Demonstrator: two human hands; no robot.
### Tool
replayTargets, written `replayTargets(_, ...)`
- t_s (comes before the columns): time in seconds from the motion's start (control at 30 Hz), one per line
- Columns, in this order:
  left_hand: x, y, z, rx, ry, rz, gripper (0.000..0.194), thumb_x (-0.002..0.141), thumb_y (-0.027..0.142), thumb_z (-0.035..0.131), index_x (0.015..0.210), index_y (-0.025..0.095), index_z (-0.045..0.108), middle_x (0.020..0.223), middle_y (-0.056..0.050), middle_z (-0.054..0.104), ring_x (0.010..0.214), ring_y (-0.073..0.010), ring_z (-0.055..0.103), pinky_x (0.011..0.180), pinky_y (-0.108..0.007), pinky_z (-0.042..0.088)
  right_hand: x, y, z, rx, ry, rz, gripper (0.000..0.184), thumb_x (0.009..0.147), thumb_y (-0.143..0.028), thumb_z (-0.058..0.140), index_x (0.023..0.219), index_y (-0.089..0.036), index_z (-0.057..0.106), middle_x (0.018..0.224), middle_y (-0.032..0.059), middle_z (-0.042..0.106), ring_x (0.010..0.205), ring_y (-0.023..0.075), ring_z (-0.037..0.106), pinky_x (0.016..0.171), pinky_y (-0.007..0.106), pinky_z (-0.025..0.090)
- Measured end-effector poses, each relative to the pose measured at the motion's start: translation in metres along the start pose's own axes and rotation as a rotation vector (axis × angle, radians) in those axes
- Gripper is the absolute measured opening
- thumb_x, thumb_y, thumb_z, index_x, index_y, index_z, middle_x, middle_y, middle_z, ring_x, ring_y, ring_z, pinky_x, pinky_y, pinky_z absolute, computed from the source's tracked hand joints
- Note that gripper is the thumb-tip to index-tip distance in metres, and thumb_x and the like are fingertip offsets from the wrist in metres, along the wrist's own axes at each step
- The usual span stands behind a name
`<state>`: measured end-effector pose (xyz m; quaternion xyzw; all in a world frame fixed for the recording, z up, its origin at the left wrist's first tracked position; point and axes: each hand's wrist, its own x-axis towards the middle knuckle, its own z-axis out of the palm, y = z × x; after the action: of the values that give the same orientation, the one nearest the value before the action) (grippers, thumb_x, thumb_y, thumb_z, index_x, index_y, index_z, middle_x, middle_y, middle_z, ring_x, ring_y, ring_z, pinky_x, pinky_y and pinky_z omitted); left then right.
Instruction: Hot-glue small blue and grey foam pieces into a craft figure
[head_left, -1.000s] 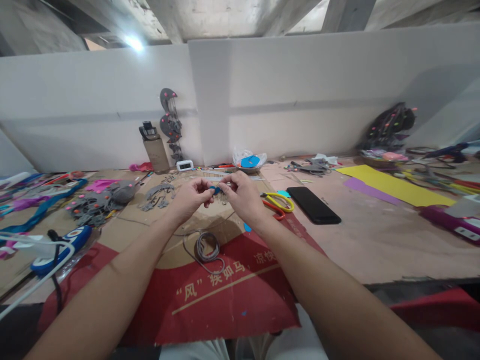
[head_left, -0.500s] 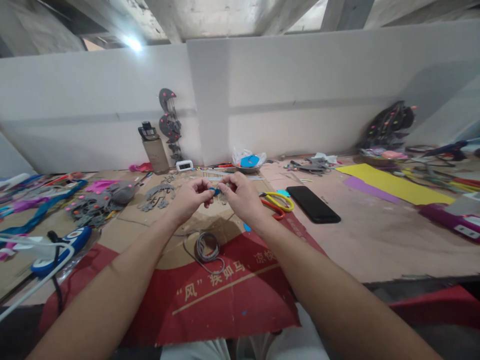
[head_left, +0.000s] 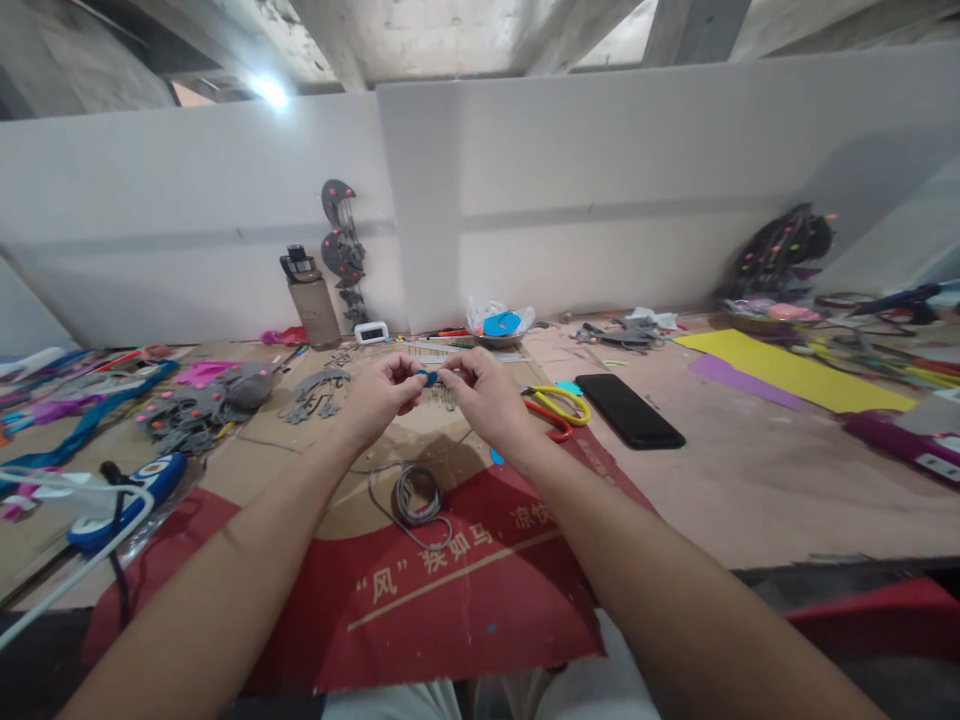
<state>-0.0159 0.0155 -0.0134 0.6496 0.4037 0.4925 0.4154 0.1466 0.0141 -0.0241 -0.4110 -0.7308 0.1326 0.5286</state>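
Between my fingertips, above the cardboard, is a small blue piece, too small to make out its exact kind. My left hand pinches its left end. The fingers of my right hand close on its right side. Below my wrists a coil of grey cord lies on the red and brown cardboard. Yellow-and-red-handled pliers rest just right of my right hand. Grey cut-out pieces lie left of my left hand.
A black phone lies to the right, with yellow sheet and purple sheet beyond. At the back stand a bottle, a small white clock-like device and a bowl. A blue power strip with cables sits left.
My fingertips have shifted slightly around the blue piece, and more of it shows between them. The whole view has moved a little; the things on the table stay in place.
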Motion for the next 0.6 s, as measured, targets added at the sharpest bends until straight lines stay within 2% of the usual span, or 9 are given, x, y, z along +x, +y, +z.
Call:
replayTargets(0.13,-0.0003,0.0023,0.0011,-0.027,0.001,-0.054,0.020,0.071,0.029,0.065,0.078,0.017,0.050,0.051,0.007,0.044,0.039,-0.0037,0.036,0.038,-0.017,0.023,-0.0010,-0.0016,-0.0004,-0.015,0.031,-0.012,0.012,0.081,-0.027,0.055,0.080,-0.019,0.063,0.075,0.0008,0.052,0.066,0.0128,0.045,0.064,0.027,0.037)
replayTargets(0.3,-0.0005,0.0038,0.0013,-0.049,-0.005,-0.066,0.021,0.071,0.028,0.065,0.078,0.017,0.049,0.051,0.007,0.045,0.038,-0.0035,0.036,0.037,-0.016,0.024,-0.0013,-0.0030,-0.0004,-0.016,0.028,-0.001,0.010,0.081,-0.024,0.056,0.079,-0.017,0.063,0.074,0.0006,0.051,0.065,0.0121,0.045,0.063,0.026,0.036)
replayTargets(0.6,-0.0004,-0.0011,0.0026,0.006,-0.046,0.015,0.021,0.073,0.029,0.066,0.078,0.015,0.051,0.056,0.002,0.056,0.044,-0.0080,0.051,0.044,-0.021,0.044,-0.0003,-0.0013,-0.0009,-0.027,0.036,-0.003,0.010,0.080,-0.026,0.057,0.079,-0.018,0.064,0.075,0.0009,0.054,0.065,0.0121,0.045,0.063,0.026,0.035)
